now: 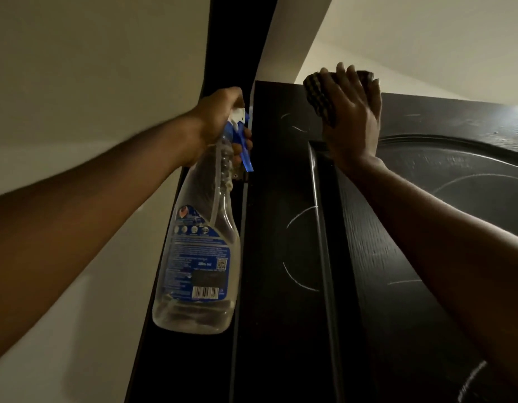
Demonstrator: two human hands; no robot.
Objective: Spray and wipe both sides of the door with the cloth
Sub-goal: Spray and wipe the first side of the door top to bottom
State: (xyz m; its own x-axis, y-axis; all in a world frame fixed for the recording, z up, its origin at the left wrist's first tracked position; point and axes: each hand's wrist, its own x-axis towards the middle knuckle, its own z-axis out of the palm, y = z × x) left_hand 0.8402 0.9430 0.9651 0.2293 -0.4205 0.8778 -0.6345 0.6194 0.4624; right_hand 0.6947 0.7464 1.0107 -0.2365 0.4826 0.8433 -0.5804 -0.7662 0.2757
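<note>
- Pressing checked cloth [317,94] against the top edge of the dark door [281,242]: right hand [350,120], fingers mostly straight and spread over the cloth, not clenched.
- Left hand [220,120] wrapped round the neck of the clear spray bottle [199,257], fingers at the blue trigger.
- Bottle hangs just beside the door's edge, before the dark frame [231,39].
- Pale arc streaks [298,216] on the door.

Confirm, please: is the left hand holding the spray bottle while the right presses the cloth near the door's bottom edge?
Not quite. The head view shows the right hand pressing the checked cloth at the door's top edge, not the bottom. The left hand does hold the spray bottle.
</note>
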